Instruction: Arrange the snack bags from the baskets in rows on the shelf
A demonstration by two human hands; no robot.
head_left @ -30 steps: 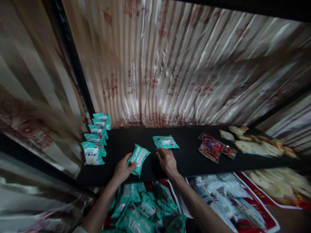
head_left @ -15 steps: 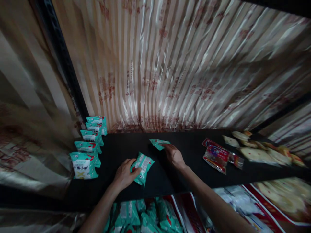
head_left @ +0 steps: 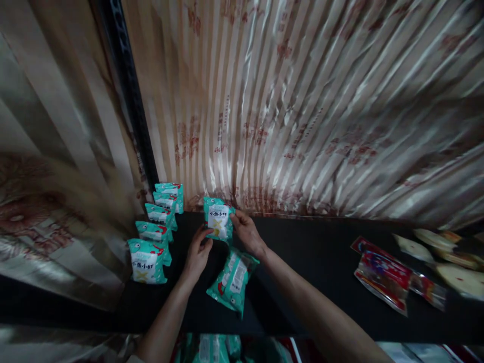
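A teal-and-white snack bag (head_left: 218,220) stands upright near the back of the black shelf (head_left: 302,262), its printed front facing me. My right hand (head_left: 247,233) pinches its right edge. At the bag's lower left corner, my left hand (head_left: 198,252) grips with bent fingers. A second teal snack bag (head_left: 235,280) lies back side up on the shelf, between my forearms and touched by neither hand. To the left, a row of several matching snack bags (head_left: 148,262) stands one behind another along the side wall.
Red snack packets (head_left: 383,272) lie on the right of the shelf, with pale flat packs (head_left: 461,277) beyond them. Below the front edge, more teal bags (head_left: 212,349) fill a box. A dark metal post (head_left: 132,91) rises at the back left corner; printed sheeting (head_left: 264,111) covers the back.
My left hand has let go of the bag now lying in front and moved to the other bag. That bag, in my right hand, has been turned upright, facing me. The view has shifted left.
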